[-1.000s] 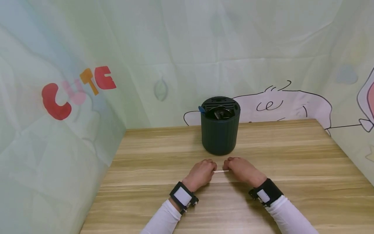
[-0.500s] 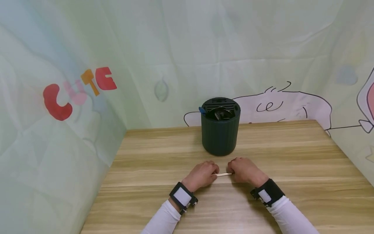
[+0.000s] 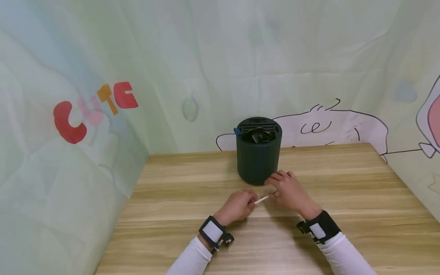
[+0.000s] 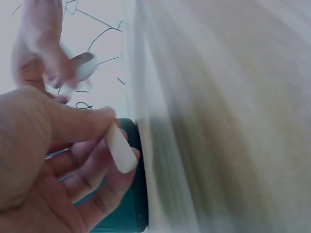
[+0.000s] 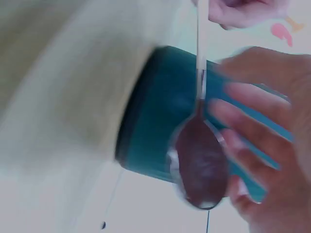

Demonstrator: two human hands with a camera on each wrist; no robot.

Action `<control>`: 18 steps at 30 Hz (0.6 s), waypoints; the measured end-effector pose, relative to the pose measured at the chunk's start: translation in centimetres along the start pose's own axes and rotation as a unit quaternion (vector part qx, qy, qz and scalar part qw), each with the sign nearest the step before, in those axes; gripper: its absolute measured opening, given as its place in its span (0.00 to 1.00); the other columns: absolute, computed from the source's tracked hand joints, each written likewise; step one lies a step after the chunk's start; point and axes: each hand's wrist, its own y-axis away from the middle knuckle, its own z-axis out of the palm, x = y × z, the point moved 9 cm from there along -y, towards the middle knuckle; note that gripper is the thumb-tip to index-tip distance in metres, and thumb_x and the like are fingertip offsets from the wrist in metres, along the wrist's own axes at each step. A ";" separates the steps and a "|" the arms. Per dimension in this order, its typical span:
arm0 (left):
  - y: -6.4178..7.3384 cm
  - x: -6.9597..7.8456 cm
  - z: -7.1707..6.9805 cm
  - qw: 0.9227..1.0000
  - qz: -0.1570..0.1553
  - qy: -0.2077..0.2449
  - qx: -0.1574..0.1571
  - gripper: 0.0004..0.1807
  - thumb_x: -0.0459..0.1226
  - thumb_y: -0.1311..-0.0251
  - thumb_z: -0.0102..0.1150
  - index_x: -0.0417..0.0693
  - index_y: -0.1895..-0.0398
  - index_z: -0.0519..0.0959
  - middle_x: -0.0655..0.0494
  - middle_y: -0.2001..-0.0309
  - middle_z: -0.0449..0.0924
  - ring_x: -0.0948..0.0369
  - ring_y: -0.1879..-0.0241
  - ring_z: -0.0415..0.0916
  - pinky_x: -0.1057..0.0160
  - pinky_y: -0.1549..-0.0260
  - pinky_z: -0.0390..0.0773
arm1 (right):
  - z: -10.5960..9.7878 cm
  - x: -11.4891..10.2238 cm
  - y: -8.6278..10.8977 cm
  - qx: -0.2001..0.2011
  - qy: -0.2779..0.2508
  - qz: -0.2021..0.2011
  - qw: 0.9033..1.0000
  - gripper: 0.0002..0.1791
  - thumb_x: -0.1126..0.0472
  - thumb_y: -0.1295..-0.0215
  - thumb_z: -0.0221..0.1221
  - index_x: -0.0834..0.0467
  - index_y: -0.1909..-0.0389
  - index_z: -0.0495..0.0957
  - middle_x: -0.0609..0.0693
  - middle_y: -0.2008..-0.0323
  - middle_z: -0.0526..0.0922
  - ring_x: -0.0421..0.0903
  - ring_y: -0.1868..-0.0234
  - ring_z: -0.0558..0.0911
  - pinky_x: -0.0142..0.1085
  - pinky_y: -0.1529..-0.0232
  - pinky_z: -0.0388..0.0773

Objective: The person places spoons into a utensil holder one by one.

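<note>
A spoon with a pale handle and shiny metal bowl [image 5: 201,162] hangs between both hands, just above the table. My left hand [image 3: 236,207] pinches the handle [image 4: 121,151] between thumb and fingers, its end jutting past the fingertips in the left wrist view. My right hand [image 3: 291,194] is beside the bowl, its fingers parted and loosely bent. In the right wrist view its fingertips lie at the bowl's edge; whether they touch it, I cannot tell. Seen from the head, that hand mostly hides the bowl.
Behind the hands stands a dark green ribbed holder [image 3: 258,162] with a slotted top, dark spoon-like utensils [image 3: 260,136] and a blue piece [image 3: 237,131] in it. A wooden table [image 3: 185,179] lies underneath. Printed fabric [image 3: 213,57] hangs along the back and sides.
My right hand has loosened from the spoon and moved up toward the holder, its fingers spreading. The spoon now slants with its right end farther away. My left hand stays nearly in place.
</note>
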 end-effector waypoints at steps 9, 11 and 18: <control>-0.4 -0.1 -1.8 0.991 -0.018 0.110 0.068 0.05 0.35 0.43 0.59 0.51 0.64 0.77 0.65 0.70 0.72 0.71 0.70 0.69 0.72 0.70 0.72 | -7.3 1.7 0.3 0.245 -0.122 0.067 0.960 0.39 0.51 0.49 0.65 0.57 0.37 0.63 0.54 0.43 0.70 0.51 0.43 0.67 0.55 0.47 0.66; -0.4 -0.1 -2.2 0.986 -0.021 0.144 0.079 0.05 0.35 0.42 0.59 0.51 0.63 0.76 0.64 0.69 0.72 0.71 0.69 0.70 0.72 0.70 0.73 | -8.0 2.2 0.7 0.282 -0.160 0.090 0.942 0.36 0.57 0.49 0.65 0.58 0.37 0.63 0.53 0.43 0.71 0.50 0.44 0.68 0.53 0.48 0.68; -0.3 0.0 -3.3 0.963 -0.020 0.239 0.122 0.06 0.34 0.43 0.60 0.50 0.63 0.76 0.64 0.70 0.74 0.69 0.69 0.71 0.71 0.73 0.75 | -6.2 3.5 1.3 0.280 -0.415 0.205 0.841 0.27 0.69 0.38 0.56 0.57 0.38 0.63 0.58 0.45 0.72 0.49 0.47 0.71 0.36 0.47 0.70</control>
